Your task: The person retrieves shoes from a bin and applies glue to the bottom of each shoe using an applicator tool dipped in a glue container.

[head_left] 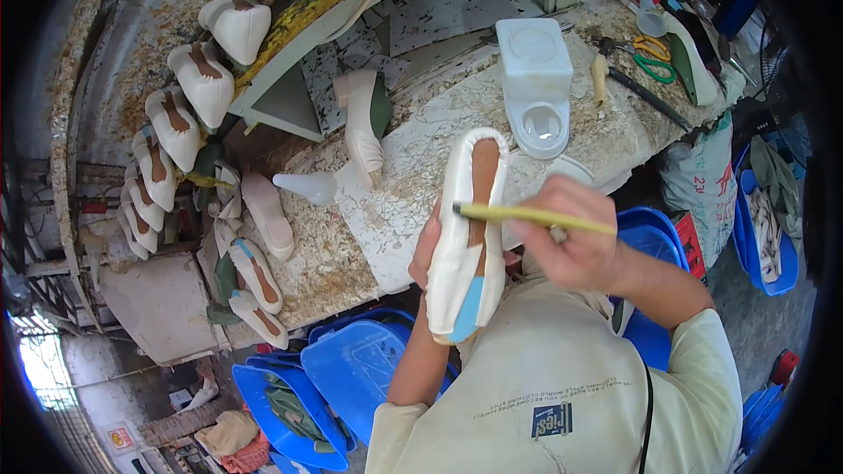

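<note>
right now the left hand (pixel 425 250) holds one white shoe with a brown sole and a blue heel patch (pixel 468 233), sole up, above the edge of the speckled grey tabletop (pixel 413 158). its fingers wrap behind the shoe. the right hand (pixel 571 241) is closed around one thin yellow brush (pixel 531 214), and the dark tip touches the shoe's left rim. one white plastic tub (pixel 536 83) stands on the tabletop. six white shoes (pixel 180 118) sit in a row on the curved rack at the left.

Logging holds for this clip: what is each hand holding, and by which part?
Left hand holds the white shoe upper by its side, sole up. Right hand holds a yellow brush by its handle's rear end.
</note>
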`<state>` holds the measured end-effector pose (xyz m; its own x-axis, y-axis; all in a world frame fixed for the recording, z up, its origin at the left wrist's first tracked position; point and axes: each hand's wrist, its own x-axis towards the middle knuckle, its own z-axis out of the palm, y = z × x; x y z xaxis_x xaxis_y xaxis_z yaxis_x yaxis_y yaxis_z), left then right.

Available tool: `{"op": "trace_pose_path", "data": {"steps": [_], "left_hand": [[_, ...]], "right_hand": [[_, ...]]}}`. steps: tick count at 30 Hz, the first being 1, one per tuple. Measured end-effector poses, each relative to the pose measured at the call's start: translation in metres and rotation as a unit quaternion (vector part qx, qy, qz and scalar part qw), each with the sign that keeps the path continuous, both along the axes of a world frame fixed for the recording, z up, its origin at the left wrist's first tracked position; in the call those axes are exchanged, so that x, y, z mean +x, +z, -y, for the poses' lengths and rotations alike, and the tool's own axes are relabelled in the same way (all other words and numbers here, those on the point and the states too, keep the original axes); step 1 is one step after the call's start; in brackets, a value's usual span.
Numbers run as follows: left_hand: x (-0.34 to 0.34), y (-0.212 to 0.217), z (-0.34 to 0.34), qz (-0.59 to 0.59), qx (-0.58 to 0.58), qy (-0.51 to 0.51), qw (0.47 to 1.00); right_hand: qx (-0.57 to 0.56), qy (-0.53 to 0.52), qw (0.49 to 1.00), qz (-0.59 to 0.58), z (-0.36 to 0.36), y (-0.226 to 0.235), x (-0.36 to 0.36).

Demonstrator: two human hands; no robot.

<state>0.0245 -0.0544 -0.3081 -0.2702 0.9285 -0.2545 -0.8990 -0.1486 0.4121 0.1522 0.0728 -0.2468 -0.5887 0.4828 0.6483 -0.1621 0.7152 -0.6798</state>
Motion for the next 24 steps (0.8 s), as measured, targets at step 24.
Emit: {"op": "trace_pose_path", "data": {"steps": [24], "left_hand": [[-0.004, -0.02, 0.016, -0.916, -0.138, 0.095, 0.363]], "right_hand": [[-0.099, -0.129, 0.974, 0.158, -0.12, -0.084, 0.03]]}}
